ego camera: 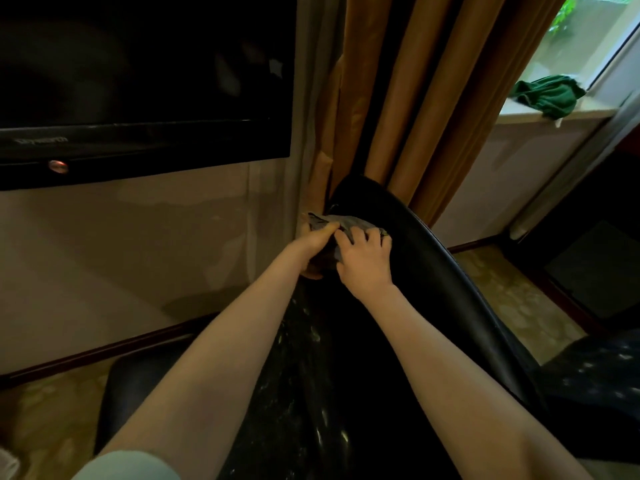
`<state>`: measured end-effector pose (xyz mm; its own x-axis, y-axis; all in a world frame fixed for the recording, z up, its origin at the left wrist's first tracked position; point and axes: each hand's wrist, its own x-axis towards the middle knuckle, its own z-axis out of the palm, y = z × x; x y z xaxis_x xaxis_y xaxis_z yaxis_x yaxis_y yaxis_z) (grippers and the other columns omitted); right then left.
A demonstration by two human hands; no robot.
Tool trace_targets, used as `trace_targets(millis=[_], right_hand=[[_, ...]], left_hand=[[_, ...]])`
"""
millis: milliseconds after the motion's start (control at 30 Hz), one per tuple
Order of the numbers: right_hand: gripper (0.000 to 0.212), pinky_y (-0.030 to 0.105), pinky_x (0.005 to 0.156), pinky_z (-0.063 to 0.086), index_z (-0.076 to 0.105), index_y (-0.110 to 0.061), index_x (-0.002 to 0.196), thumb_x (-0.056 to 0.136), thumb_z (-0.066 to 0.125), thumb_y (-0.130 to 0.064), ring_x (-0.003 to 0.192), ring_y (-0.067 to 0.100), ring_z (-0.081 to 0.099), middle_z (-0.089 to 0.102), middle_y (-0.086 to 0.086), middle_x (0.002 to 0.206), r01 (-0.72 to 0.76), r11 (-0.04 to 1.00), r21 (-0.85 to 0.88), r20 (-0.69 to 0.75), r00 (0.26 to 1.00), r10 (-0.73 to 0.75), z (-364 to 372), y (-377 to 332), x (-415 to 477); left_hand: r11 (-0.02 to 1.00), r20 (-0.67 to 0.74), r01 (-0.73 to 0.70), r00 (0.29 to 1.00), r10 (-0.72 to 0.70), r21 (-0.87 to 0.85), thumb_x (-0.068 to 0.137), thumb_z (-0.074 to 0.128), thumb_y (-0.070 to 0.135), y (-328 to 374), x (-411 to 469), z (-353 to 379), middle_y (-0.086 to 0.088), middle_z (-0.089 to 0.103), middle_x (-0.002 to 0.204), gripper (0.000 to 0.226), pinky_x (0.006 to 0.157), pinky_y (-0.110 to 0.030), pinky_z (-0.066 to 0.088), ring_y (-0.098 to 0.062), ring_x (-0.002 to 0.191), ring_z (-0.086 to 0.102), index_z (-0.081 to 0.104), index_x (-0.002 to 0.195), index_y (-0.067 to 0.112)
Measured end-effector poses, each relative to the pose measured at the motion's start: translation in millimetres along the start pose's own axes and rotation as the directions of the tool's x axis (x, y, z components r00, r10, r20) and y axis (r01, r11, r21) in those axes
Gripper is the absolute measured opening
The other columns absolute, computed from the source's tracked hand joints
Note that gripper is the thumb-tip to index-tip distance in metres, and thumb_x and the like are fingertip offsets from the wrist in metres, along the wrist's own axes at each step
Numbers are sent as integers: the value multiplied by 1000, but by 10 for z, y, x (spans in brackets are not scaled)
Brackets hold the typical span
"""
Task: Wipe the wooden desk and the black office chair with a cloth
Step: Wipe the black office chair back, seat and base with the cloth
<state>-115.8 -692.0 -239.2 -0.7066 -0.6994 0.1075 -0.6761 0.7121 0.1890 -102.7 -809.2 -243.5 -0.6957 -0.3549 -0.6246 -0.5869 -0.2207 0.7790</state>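
Head view puts your grey cloth [351, 222] bunched over the top edge of the black office chair [433, 271] backrest. It looks soft, light and limp, so hold it by a gathered fold. Your left hand [317, 240] pinches its left end. Your right hand [363, 263] has its fingers [360, 237] curled down on it, pressing it to the slick-looking upholstery, just beside the brown curtain [415, 98].
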Motion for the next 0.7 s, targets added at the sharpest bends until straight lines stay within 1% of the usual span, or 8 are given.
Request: trace_targets(millis=[100, 167, 233, 300, 367, 467, 567, 700], right_hand=[[55, 44, 102, 33, 46, -23, 135, 85, 49, -45, 122, 34, 40, 47, 7, 133, 83, 959, 270, 83, 991, -109, -166, 141, 112], [55, 46, 103, 34, 50, -25, 132, 84, 43, -49, 127, 34, 40, 45, 8, 138, 67, 929, 364, 4, 997, -73, -331, 294, 172], [55, 52, 110, 19, 35, -22, 143, 91, 42, -39, 141, 30, 19, 24, 8, 154, -1, 987, 161, -23, 1000, 4, -433, 439, 160], [61, 52, 114, 9, 16, -17, 150, 95, 39, -32, 145, 29, 4, 5, 9, 158, -49, 999, 10, 95, 994, 48, -438, 514, 120], [66, 44, 116, 11, 12, -12, 151, 94, 42, -28, 145, 30, 4, 2, 11, 158, -67, 996, 55, 147, 987, 58, -405, 538, 132], [63, 38, 114, 18, 23, -7, 148, 90, 46, -15, 143, 30, 13, 14, 13, 157, -68, 969, 236, 113, 993, 42, -452, 602, 191], [64, 38, 113, 20, 22, -6, 147, 89, 47, -13, 141, 30, 16, 15, 13, 156, -42, 980, 193, 84, 996, 26, -430, 609, 189], [64, 41, 113, 19, 20, -6, 148, 91, 46, -16, 141, 30, 15, 14, 13, 156, -31, 985, 171, 59, 998, 21, -383, 599, 214]], left_hand=[[889, -23, -5, 1000, -6, -459, 93, 53, 39, -47, 67, 30, -12, 31, 149, 71, 102, -45, 41, -33, 130, 40, 12, 149, 23], [823, -151, -104, 988, 22, -559, 91, 57, 31, -77, 135, 96, -16, 29, 150, 74, 106, -47, 38, -35, 132, 38, 12, 149, 24], [900, -360, -222, 930, 79, -376, 85, 65, 28, -135, 138, 243, -16, 31, 149, 88, 107, -47, 36, -35, 132, 38, 6, 150, 22], [883, -461, -301, 880, 112, -361, 81, 69, 33, -138, 63, 373, -13, 34, 148, 91, 111, -45, 30, -32, 133, 37, 11, 149, 18], [911, -463, -321, 869, 175, -259, 82, 66, 42, -118, 34, 469, -7, 24, 154, 91, 115, -45, 22, -30, 138, 28, 11, 150, 19], [929, -419, -370, 845, 333, -9, 85, 61, 44, -67, 101, 462, -8, 16, 156, 85, 116, -44, 17, -29, 141, 22, 11, 150, 23], [861, -330, -468, 796, 508, 197, 90, 55, 36, -32, 145, 384, -12, 27, 151, 68, 114, -45, 21, -32, 138, 27, 21, 148, 28], [846, -318, -471, 785, 531, 250, 92, 48, 20, -138, 278, 287, -14, 27, 150, 58, 114, -40, 24, -35, 136, 30, 28, 146, 25]])
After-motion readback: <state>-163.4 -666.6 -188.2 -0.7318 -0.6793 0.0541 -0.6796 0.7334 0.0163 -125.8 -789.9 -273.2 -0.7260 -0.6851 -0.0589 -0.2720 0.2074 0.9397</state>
